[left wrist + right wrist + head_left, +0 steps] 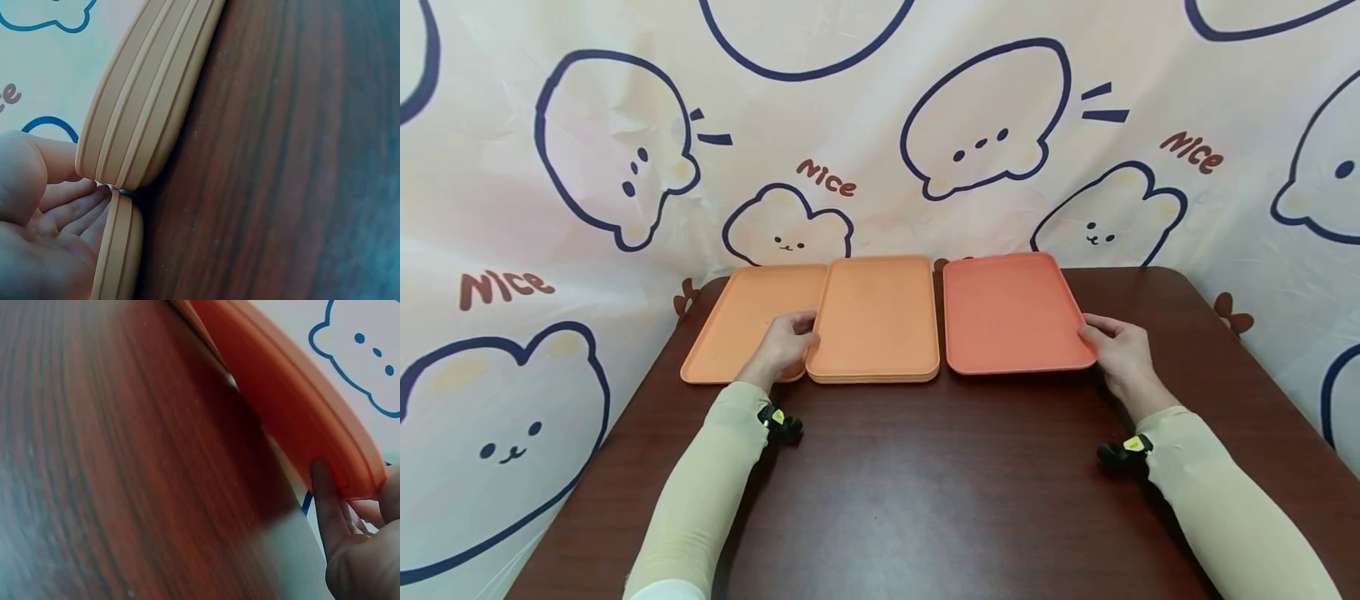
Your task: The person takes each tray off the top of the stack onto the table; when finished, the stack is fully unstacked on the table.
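Observation:
A stack of light orange trays lies in the middle at the far side of the table. My left hand holds its left edge, thumb at the rim; in the left wrist view the fingers reach along the side of the layered stack. Another light orange tray pile lies to the left, partly behind that hand. On the right, my right hand grips the right edge of a coral-red tray. That edge is raised off the table, with a shadow beneath, and a finger lies against the tray's underside.
The dark brown wooden table stretches in front of the trays. Behind it hangs a pale backdrop printed with cartoon bears. Each wrist carries a small black camera, such as the left one.

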Available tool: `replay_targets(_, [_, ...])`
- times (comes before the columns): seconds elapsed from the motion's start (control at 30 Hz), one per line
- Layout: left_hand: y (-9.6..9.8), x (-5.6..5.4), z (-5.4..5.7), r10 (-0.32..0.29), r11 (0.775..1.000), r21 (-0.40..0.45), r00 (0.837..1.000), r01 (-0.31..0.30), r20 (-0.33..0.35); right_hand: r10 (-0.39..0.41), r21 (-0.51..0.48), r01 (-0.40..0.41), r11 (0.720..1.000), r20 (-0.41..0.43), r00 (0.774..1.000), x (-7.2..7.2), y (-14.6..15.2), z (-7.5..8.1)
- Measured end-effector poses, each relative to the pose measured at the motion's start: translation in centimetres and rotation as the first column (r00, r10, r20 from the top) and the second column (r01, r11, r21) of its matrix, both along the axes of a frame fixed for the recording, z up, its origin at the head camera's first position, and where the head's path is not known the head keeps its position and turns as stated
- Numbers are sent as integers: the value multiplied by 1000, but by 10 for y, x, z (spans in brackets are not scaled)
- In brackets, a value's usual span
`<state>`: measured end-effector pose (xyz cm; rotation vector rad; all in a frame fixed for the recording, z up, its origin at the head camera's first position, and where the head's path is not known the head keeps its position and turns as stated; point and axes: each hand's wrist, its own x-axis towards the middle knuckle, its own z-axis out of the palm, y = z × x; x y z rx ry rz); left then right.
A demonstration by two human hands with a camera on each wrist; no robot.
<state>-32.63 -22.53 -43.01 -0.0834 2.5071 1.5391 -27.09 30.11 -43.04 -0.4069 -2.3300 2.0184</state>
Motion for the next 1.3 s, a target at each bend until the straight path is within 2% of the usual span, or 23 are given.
replay_targets(0.13, [-1, 1, -2, -10, 1000, 7, 1000, 10, -1, 48, 126, -52, 991, 41, 998, -2, -1, -5])
replay_targets(0.23, [-1, 2, -3, -11, 1000, 20, 1000, 11, 0, 76, 228, -90, 970, 70, 995, -3, -4, -6])
replay_targets(0.33, [-1, 2, -3, -8, 1000, 21, 1000, 8, 0, 93, 339, -115, 934, 82, 992, -5, -8, -5])
replay_targets(0.5, [-2, 2, -2, -1, 1000, 16, 1000, 1, 1, 137, 507, -168, 845, 98, 986, -9, -12, -1])
replay_targets(0.6, [-4, 1, -2, 14, 1000, 19, 1000, -14, 6, 171, 563, -212, 799, 125, 977, -11, -15, 2])
replay_targets(0.7, [-6, 1, -1, 21, 1000, 24, 1000, -21, 1, 185, 580, -243, 777, 158, 970, -13, -17, 5])
replay_targets(0.77, [-5, 0, -2, 16, 999, 36, 1000, -16, -8, 180, 574, -254, 779, 183, 966, -13, -16, 7])
replay_targets(0.9, [-6, -2, -4, 3, 997, 74, 1000, -1, -29, 151, 549, -232, 803, 190, 970, -15, -12, 9])
replay_targets(1.03, [-7, -1, -5, 10, 995, 99, 999, -6, -32, 115, 530, -164, 832, 125, 986, -15, -14, 11])
replay_targets(1.13, [-8, 0, -4, 15, 994, 105, 1000, -13, -21, 85, 490, -108, 865, 68, 994, -15, -23, 14])
replay_targets(1.23, [-8, 1, -3, 11, 994, 113, 1000, -10, -11, 87, 450, -92, 888, 32, 996, -16, -37, 19])
replay_targets(1.3, [-9, 1, -3, 6, 993, 116, 1000, -5, -10, 112, 413, -113, 904, 27, 993, -18, -48, 23])
